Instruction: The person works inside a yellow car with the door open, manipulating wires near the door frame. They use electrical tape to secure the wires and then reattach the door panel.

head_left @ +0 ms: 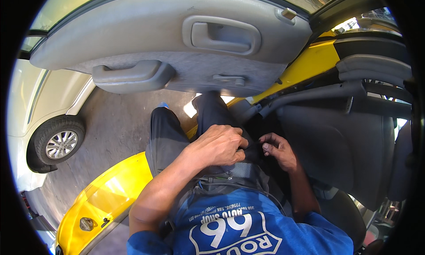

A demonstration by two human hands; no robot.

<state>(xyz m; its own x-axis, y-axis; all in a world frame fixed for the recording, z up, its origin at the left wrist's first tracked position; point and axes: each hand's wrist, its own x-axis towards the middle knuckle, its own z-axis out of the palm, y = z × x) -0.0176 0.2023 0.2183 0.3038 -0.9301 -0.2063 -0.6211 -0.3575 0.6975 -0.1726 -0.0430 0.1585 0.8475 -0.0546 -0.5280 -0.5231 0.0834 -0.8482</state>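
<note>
You are holding your left hand (218, 144) and right hand (281, 153) close together, fingers (239, 156) bent, just above your dark pants (167, 130); I can't tell whether they are gripping anything. The gray door (128, 36) is standing past your fingers, and a dark seat (334, 142) is sitting to their right.

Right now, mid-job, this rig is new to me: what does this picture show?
No machine shows: these are a person's own bare left hand and right hand, fingers bent, close together over dark trousers. The single picture comes from a fisheye camera on the person's head, looking down, so straight edges bend; its left is the person's left. At the top is a grey door panel with a pull handle; on the right, a dark car interior; on the left, the wheel of a pale car on the floor. What, if anything, is in their grip, I cannot tell.
</note>
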